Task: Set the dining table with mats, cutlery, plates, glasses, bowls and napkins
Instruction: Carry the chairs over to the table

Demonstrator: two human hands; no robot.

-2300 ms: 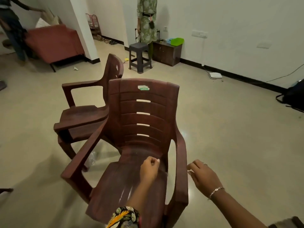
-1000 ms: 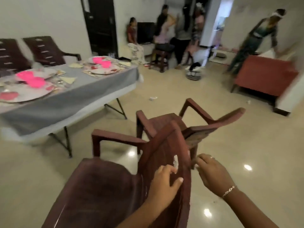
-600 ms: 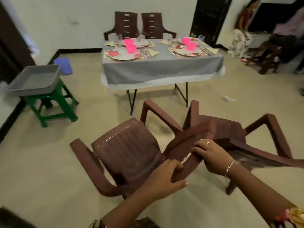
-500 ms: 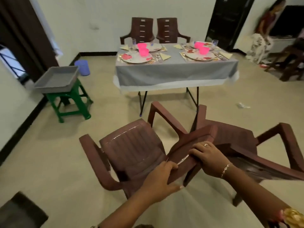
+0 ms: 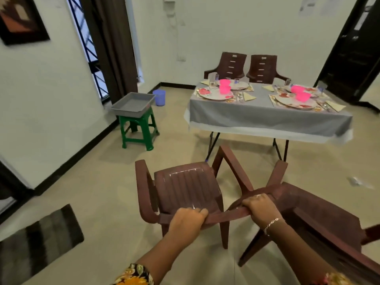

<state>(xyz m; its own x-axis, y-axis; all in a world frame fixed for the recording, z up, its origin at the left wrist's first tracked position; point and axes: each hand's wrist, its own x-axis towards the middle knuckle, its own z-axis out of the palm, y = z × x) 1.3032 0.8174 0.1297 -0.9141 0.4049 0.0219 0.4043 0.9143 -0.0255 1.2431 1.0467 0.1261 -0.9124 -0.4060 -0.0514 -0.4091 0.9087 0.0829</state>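
So left grip (image 5: 186,221) and right grip (image 5: 260,208) both clench the brown plastic chair (image 5: 185,186) by its backrest, likely to haul it to the table (image 5: 267,118) ahead.

surface: grey-clothed table (image 5: 267,117) | on it: mats (image 5: 272,99) under plates (image 5: 213,94), glasses (image 5: 212,79), napkins (image 5: 249,97), cutlery (image 5: 239,97)

Holding brown plastic armchair (image 5: 185,182) by backrest top rim: left hand (image 5: 188,220) curled over it, right hand (image 5: 260,208) likewise, further right, against second brown plastic armchair (image 5: 320,212) angled alongside. Facing grey-clothed folding worktop (image 5: 267,118) well ahead, laid with floral round plates (image 5: 214,94), pink plastic bowls (image 5: 225,88), clear glasses (image 5: 211,79), yellow folded napkins (image 5: 248,97). Behind it, two matching chairs (image 5: 230,64) at white wall. To left, green plastic stool (image 5: 137,128) carrying grey rectangular tray (image 5: 133,104); blue bucket (image 5: 159,97) near it on floor.
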